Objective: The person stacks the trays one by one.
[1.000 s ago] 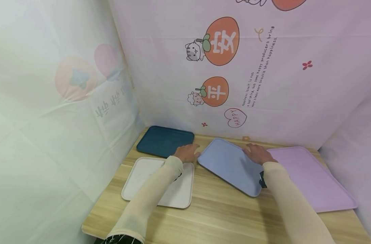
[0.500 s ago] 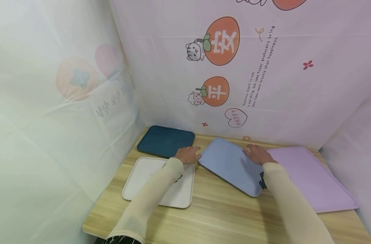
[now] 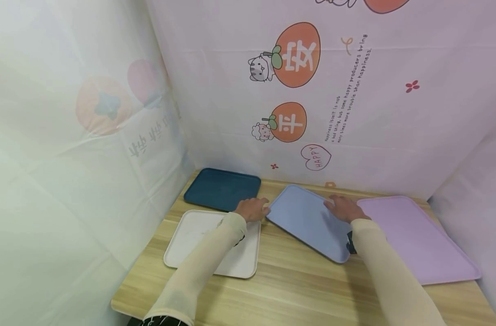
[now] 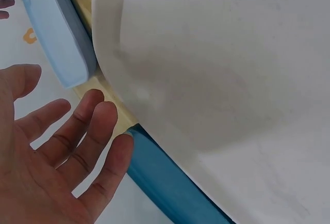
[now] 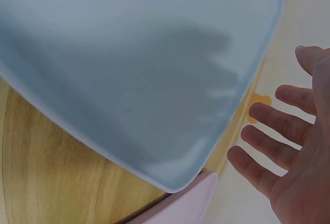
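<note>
My left hand [image 3: 251,210] hovers where the dark teal tray [image 3: 221,188] and the white tray [image 3: 195,233] meet, its fingers loosely bent around nothing. In the left wrist view, spread fingers [image 4: 77,152] overlap the teal tray's edge in the picture; whether they touch it I cannot tell. Over the far right part of the light blue tray [image 3: 305,217] is my right hand [image 3: 345,208]. The right wrist view has its fingers [image 5: 273,154] spread, holding nothing, with a hand-shaped shadow on that tray. My left forearm hides part of the white tray.
A large lilac tray [image 3: 419,244] lies at the right, partly behind my right forearm. The light blue tray is set at an angle. All the trays rest on a wooden table [image 3: 288,290], with printed cloth [image 3: 231,149] hanging behind and at both sides.
Both hands have shifted very slightly towards the near side, the left a little more. The trays appear unmoved.
</note>
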`<act>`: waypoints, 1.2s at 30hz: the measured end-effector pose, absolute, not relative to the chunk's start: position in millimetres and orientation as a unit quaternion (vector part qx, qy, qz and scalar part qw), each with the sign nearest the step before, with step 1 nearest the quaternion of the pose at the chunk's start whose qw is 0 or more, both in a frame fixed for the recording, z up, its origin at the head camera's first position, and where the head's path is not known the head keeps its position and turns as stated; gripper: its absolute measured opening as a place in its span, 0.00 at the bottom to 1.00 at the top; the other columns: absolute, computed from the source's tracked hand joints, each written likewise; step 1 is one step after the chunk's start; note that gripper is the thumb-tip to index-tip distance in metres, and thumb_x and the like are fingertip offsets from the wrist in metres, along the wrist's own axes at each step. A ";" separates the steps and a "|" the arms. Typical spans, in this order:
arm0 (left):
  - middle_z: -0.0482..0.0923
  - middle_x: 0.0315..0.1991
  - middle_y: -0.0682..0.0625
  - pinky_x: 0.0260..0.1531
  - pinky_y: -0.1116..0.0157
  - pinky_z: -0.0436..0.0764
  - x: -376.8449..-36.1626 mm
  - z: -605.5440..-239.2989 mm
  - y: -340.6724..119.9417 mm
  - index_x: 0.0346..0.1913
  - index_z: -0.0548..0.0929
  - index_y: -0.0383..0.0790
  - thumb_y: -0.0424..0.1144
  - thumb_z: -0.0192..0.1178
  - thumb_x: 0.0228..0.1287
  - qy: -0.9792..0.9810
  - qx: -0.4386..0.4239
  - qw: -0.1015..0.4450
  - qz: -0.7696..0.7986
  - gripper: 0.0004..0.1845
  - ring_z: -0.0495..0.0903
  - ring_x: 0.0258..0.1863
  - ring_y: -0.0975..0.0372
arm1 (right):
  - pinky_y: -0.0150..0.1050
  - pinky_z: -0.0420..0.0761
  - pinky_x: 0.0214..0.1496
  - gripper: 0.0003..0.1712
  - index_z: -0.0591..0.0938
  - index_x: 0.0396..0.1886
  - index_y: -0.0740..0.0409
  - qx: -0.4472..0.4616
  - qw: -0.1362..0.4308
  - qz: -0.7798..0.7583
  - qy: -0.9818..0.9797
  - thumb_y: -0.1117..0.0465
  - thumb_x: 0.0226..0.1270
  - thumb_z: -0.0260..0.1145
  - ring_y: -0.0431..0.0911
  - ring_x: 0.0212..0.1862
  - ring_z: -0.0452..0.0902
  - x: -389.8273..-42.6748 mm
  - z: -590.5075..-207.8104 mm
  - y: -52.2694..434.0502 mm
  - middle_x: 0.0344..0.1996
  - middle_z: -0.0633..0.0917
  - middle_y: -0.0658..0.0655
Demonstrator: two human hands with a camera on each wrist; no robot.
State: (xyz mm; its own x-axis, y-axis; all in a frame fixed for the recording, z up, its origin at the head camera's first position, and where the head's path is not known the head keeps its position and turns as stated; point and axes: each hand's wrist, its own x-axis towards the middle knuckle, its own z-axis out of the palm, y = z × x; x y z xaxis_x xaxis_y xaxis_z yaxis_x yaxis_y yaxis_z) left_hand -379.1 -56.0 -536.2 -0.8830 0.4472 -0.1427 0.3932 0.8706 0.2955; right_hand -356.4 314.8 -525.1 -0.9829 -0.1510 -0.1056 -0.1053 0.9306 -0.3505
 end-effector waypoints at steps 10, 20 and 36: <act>0.83 0.72 0.49 0.68 0.46 0.82 -373.0 -538.3 -52.8 0.79 0.75 0.51 0.54 0.51 0.87 0.963 0.220 0.101 0.119 0.26 0.82 0.70 0.50 | 0.77 0.69 0.74 0.41 0.66 0.81 0.71 -0.064 0.075 -0.171 0.980 0.41 0.90 0.47 0.79 0.75 0.66 -355.3 -530.3 315.9 0.75 0.71 0.81; 0.85 0.69 0.50 0.65 0.49 0.84 -368.9 -543.8 -51.7 0.78 0.77 0.50 0.52 0.52 0.87 0.963 0.228 0.094 0.114 0.25 0.85 0.66 0.52 | 0.74 0.69 0.76 0.40 0.68 0.79 0.73 -0.067 0.073 -0.172 0.980 0.43 0.89 0.48 0.78 0.74 0.68 -350.3 -535.6 313.6 0.74 0.72 0.81; 0.84 0.70 0.50 0.68 0.47 0.82 -366.8 -545.8 -50.9 0.77 0.78 0.49 0.52 0.53 0.87 0.962 0.225 0.099 0.120 0.25 0.83 0.69 0.52 | 0.73 0.68 0.77 0.41 0.66 0.79 0.76 -0.065 0.083 -0.177 0.978 0.43 0.90 0.47 0.79 0.75 0.67 -346.5 -537.8 313.1 0.74 0.71 0.82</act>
State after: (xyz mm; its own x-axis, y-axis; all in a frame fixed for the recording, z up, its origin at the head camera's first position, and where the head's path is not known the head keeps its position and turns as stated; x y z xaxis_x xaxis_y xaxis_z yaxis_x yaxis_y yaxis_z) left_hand -366.8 -50.9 -545.8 -0.8786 0.4574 -0.1372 0.4096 0.8696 0.2757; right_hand -346.5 313.1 -537.8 -0.9775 -0.1574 -0.1401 -0.0982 0.9285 -0.3582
